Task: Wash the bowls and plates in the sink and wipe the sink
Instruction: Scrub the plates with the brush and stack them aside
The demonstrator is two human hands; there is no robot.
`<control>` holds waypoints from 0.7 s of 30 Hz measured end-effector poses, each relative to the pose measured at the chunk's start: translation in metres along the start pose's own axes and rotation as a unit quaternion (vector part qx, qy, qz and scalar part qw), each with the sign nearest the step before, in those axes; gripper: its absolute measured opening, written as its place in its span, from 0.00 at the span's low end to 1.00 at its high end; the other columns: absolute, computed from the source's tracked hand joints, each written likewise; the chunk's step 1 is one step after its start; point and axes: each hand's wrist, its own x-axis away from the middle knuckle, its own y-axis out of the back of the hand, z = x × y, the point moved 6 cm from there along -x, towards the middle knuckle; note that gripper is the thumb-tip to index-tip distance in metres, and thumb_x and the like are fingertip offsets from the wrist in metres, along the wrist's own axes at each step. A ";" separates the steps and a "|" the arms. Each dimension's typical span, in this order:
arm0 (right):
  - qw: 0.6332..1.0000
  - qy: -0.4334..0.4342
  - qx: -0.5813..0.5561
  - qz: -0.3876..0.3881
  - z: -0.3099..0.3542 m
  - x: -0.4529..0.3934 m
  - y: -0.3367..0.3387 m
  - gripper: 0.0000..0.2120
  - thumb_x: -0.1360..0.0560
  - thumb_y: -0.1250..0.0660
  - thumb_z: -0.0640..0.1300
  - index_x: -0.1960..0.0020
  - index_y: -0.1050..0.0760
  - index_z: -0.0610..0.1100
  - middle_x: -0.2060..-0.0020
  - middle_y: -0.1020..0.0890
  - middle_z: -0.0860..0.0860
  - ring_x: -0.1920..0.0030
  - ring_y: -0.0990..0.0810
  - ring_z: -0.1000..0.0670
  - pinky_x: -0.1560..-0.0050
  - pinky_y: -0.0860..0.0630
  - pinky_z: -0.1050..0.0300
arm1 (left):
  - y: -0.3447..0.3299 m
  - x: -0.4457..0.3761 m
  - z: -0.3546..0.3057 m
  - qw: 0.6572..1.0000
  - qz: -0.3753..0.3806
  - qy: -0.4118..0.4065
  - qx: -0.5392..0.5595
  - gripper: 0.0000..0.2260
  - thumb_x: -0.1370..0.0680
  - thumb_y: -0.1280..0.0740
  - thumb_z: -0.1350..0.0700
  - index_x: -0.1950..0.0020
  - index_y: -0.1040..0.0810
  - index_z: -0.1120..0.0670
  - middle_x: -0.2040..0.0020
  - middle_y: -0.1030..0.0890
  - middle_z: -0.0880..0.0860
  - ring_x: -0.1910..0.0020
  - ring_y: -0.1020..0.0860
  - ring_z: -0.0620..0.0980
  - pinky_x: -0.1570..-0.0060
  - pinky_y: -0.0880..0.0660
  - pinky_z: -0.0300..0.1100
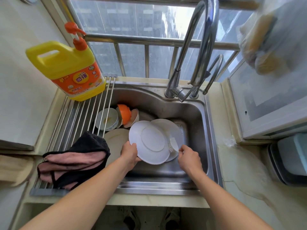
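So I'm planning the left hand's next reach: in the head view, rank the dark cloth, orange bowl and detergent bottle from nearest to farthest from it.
From the left hand, which holds the white plate:
1. Dark cloth, just to its left on the rack.
2. Orange bowl, farther back in the sink.
3. Detergent bottle, far back-left on the rack.

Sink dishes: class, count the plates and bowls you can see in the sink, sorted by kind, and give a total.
Plates: 3, the held white plate in the left hand, the white plate beneath it, and the beige plate.
Bowls: at least 3, the white bowl, the orange bowl, and the tilted bowl; others may be hidden.
Total: 6
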 end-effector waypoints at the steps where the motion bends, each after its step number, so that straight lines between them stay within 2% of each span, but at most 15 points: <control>1: 1.000 -0.003 -0.007 0.005 0.004 -0.005 -0.001 0.08 0.20 0.44 0.45 0.57 0.30 0.50 0.60 0.21 0.46 0.60 0.22 0.42 0.62 0.27 0.52 | 0.002 -0.001 0.003 1.000 0.009 0.007 -0.002 0.16 0.17 0.45 0.63 0.30 0.30 0.58 0.38 0.21 0.58 0.48 0.20 0.58 0.74 0.20 0.43; 5: 0.999 0.011 -0.033 0.007 0.028 -0.027 -0.004 0.08 0.21 0.43 0.45 0.54 0.26 0.49 0.58 0.19 0.44 0.59 0.22 0.42 0.60 0.26 0.52 | 0.009 -0.006 0.010 0.999 0.037 0.036 -0.018 0.15 0.17 0.43 0.62 0.31 0.28 0.55 0.40 0.19 0.57 0.51 0.18 0.55 0.73 0.21 0.41; 8: 0.997 0.052 -0.047 0.010 0.056 -0.036 -0.005 0.09 0.20 0.43 0.46 0.51 0.24 0.50 0.57 0.19 0.46 0.57 0.21 0.41 0.59 0.25 0.52 | 0.009 -0.007 0.014 0.998 0.036 0.047 -0.023 0.15 0.17 0.45 0.64 0.34 0.26 0.54 0.46 0.17 0.54 0.55 0.18 0.52 0.75 0.22 0.40; 11: 0.998 0.049 0.037 -0.004 0.058 -0.037 -0.002 0.10 0.20 0.45 0.42 0.52 0.26 0.48 0.59 0.22 0.47 0.58 0.23 0.42 0.60 0.26 0.51 | 0.012 -0.012 0.017 0.998 0.011 0.062 0.008 0.14 0.17 0.46 0.64 0.36 0.26 0.54 0.51 0.17 0.53 0.58 0.18 0.53 0.75 0.22 0.41; 13: 0.993 0.044 0.114 0.003 0.048 -0.032 -0.002 0.09 0.21 0.47 0.39 0.52 0.29 0.46 0.59 0.22 0.46 0.59 0.23 0.42 0.61 0.26 0.50 | 0.018 -0.018 0.019 0.997 -0.006 0.072 0.026 0.14 0.17 0.45 0.64 0.35 0.26 0.56 0.49 0.16 0.56 0.58 0.17 0.56 0.74 0.21 0.44; 16: 0.977 0.057 0.203 0.034 0.036 -0.020 -0.005 0.10 0.22 0.46 0.35 0.47 0.30 0.47 0.55 0.19 0.44 0.57 0.22 0.41 0.60 0.25 0.49 | 0.026 -0.025 0.020 0.998 -0.018 0.067 0.007 0.14 0.17 0.44 0.63 0.35 0.26 0.55 0.46 0.17 0.58 0.55 0.16 0.60 0.71 0.19 0.48; 18: 0.967 0.059 0.243 0.047 0.033 -0.011 -0.007 0.13 0.21 0.46 0.34 0.43 0.30 0.47 0.51 0.18 0.43 0.53 0.20 0.41 0.59 0.28 0.51 | 0.028 -0.028 0.018 0.998 -0.022 0.054 -0.011 0.14 0.18 0.44 0.63 0.36 0.26 0.55 0.46 0.17 0.58 0.53 0.16 0.61 0.67 0.17 0.52; 21: 0.969 0.040 0.237 0.057 0.035 -0.004 -0.010 0.14 0.21 0.46 0.35 0.40 0.28 0.46 0.47 0.18 0.43 0.45 0.19 0.40 0.56 0.29 0.52 | 0.030 -0.030 0.013 0.998 -0.028 0.040 -0.028 0.12 0.17 0.45 0.62 0.39 0.26 0.54 0.45 0.18 0.57 0.50 0.17 0.61 0.62 0.17 0.55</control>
